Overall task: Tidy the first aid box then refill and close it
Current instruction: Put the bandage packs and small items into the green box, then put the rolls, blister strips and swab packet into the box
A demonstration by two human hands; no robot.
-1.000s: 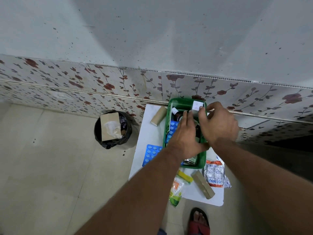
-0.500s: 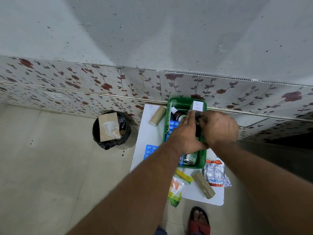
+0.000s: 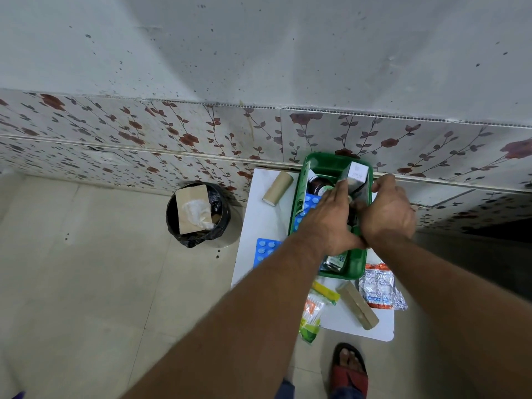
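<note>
The green first aid box (image 3: 299,197) stands open at the back of a small white table (image 3: 259,220). Inside it are a brown bottle (image 3: 316,184), a blue blister pack (image 3: 310,205) and a grey carton with a white top (image 3: 357,174), upright in the far right corner. My left hand (image 3: 325,223) reaches into the box, its fingertips against the carton's left side. My right hand (image 3: 388,211) curls around the carton from the right. What lies under both palms is hidden.
On the table lie a cardboard roll (image 3: 277,187), a second blue blister pack (image 3: 266,250), a foil packet (image 3: 377,286), a brown carton (image 3: 357,305), a yellow strip (image 3: 325,292) and a cotton-bud pack (image 3: 312,318). A black-lined bin (image 3: 198,214) stands left. My sandalled foot (image 3: 349,370) is below.
Both hands have sunk lower into the box beside the carton. My right hand moved from the carton's top down to its side. The carton stands more upright in the corner.
</note>
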